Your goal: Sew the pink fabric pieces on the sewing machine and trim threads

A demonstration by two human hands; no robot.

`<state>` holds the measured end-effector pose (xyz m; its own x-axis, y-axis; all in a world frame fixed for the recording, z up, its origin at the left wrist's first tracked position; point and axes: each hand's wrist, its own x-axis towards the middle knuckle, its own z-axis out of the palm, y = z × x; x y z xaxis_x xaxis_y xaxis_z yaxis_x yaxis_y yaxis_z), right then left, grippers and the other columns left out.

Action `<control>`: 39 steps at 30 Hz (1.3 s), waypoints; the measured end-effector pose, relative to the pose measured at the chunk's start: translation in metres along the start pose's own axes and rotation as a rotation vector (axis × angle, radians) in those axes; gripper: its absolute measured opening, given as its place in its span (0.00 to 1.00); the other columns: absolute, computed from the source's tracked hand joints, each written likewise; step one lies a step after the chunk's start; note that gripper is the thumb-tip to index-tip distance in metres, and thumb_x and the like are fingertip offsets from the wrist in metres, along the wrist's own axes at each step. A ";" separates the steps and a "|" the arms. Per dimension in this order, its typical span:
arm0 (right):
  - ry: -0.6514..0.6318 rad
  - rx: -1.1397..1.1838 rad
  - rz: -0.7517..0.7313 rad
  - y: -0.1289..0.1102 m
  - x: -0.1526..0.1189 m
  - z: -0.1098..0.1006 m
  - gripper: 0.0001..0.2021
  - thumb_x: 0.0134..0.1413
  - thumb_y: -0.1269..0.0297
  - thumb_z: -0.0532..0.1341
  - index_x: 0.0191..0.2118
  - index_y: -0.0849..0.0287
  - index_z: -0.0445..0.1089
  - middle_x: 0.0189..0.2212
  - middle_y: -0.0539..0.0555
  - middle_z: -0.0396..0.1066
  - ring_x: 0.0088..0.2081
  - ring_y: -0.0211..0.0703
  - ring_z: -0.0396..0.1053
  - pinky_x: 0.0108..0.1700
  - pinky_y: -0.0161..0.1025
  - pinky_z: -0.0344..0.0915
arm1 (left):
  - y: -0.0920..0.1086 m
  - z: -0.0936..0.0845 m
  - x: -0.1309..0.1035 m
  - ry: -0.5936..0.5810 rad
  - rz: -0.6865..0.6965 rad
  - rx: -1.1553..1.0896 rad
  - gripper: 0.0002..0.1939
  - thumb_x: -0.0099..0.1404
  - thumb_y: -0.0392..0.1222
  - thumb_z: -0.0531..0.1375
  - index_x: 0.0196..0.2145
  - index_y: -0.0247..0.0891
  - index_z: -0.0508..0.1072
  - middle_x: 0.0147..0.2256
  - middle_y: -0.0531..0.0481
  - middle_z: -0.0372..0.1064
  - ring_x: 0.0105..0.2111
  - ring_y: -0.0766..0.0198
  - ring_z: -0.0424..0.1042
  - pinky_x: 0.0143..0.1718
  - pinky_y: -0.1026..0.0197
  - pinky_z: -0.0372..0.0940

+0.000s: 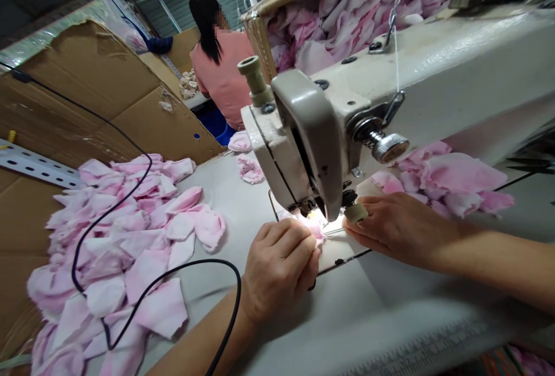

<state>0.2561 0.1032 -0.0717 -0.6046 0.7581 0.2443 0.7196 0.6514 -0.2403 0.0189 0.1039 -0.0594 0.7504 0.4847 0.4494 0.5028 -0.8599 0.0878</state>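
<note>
A sewing machine (299, 127) stands before me, its lamp lighting the needle area. My left hand (284, 263) is closed, pinching a small pink-and-white fabric piece (318, 231) just in front of the presser area. Most of that piece is hidden behind my fingers and the machine head. My right hand (401, 228) lies on the machine bed on the other side of the needle, fingers stretched toward it; the fingertips are partly covered by a beige knob (355, 213). I see nothing held in it. Behind my right wrist lies a bunch of pink fabric pieces (459, 176).
A large heap of pink fabric pieces (130, 243) covers the left of the table (208, 283), with a black cable (147, 298) looping over it. Cardboard (87, 110) walls the left side. A box of pink fabric (342, 14) and a seated person (225, 69) are beyond.
</note>
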 end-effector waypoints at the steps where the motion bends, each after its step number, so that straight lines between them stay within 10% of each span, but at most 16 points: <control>1: -0.001 0.007 0.003 0.001 0.000 0.000 0.15 0.62 0.72 0.52 0.23 0.58 0.65 0.22 0.50 0.67 0.25 0.39 0.64 0.28 0.38 0.50 | 0.000 0.000 0.000 -0.008 -0.002 0.007 0.04 0.67 0.33 0.58 0.39 0.40 0.72 0.37 0.50 0.75 0.38 0.61 0.71 0.39 0.55 0.63; 39: 0.046 -0.016 -0.154 0.010 0.004 0.003 0.11 0.58 0.76 0.54 0.26 0.58 0.62 0.23 0.47 0.66 0.24 0.35 0.61 0.27 0.37 0.47 | -0.015 -0.004 0.001 -0.195 0.077 -0.194 0.07 0.69 0.33 0.55 0.43 0.37 0.71 0.43 0.48 0.76 0.43 0.63 0.74 0.46 0.60 0.68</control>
<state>0.2600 0.1132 -0.0765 -0.6925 0.6466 0.3197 0.6251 0.7592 -0.1814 0.0102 0.1163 -0.0566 0.8607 0.4226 0.2839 0.3640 -0.9007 0.2373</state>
